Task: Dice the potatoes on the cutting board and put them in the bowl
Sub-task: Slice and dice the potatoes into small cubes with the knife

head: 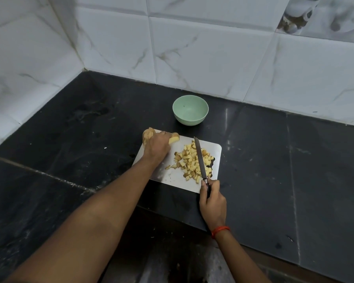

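I am wearing an orange-red wrist thread (pixel 220 231), pale yellow potato dice (pixel 192 160), white cutting board (pixel 173 177), mint-green bowl (pixel 189 120), black countertop (pixel 274 160), white tiles (pixel 213 58) showing grey veining

1. Dim, soft light; the white wall tiles (pixel 202 50) are the brightest part.
2. A pale glare streak (pixel 226 119) lies on the dark table (pixel 264 170).
3. The edges bend from the wide lens.

The countertop (pixel 274 160) is dark polished stone, smeared dull in patches. The wall tiles (pixel 213 48) are glossy, marble-veined ceramic. The bowl (pixel 189 121) looks like matt green plastic. The cutting board (pixel 172 176) is smooth and faintly shiny. The knife (pixel 200 160) has a bare metal blade, and the potato (pixel 146 135) has rough, matt skin.
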